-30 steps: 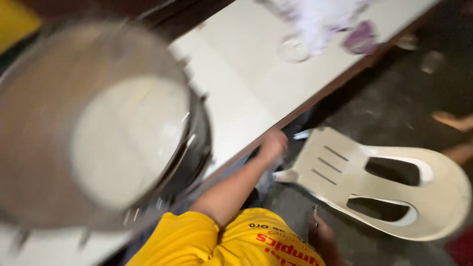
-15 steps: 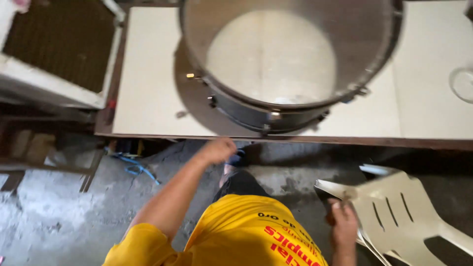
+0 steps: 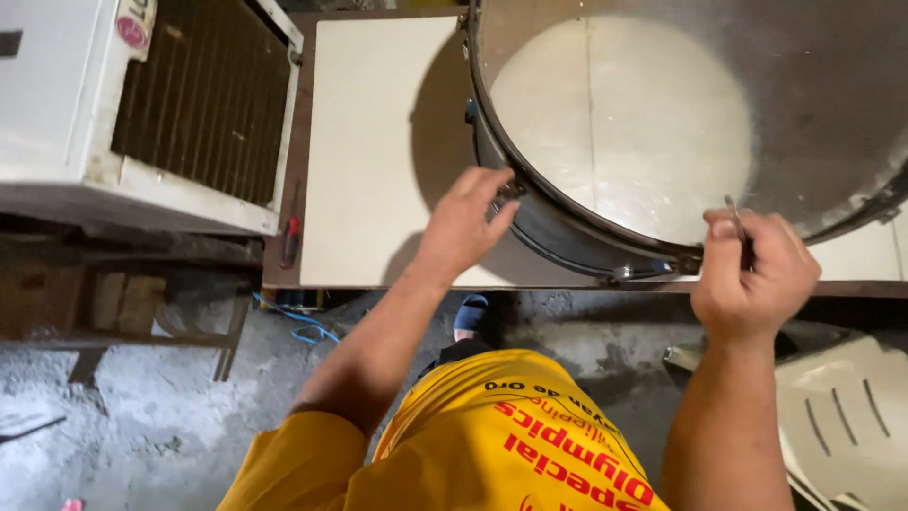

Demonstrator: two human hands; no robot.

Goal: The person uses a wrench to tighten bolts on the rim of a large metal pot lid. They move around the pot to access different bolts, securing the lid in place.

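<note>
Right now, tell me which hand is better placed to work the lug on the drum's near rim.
Probably the right hand: it already holds a thin metal tool at the drum rim beside a lug. The left hand rests bare on the shell.

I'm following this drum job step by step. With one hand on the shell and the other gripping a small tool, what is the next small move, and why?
Probably bring the small metal tool in the right hand down to the lug on the drum rim just below it. The left hand already rests on the shell by another lug, steadying it.

The drum (image 3: 681,142) at the upper right has a dark metal rim and a smooth, pale, matt skin. The counter (image 3: 378,151) is smooth and cream. The floor (image 3: 142,426) is rough grey concrete.
</note>
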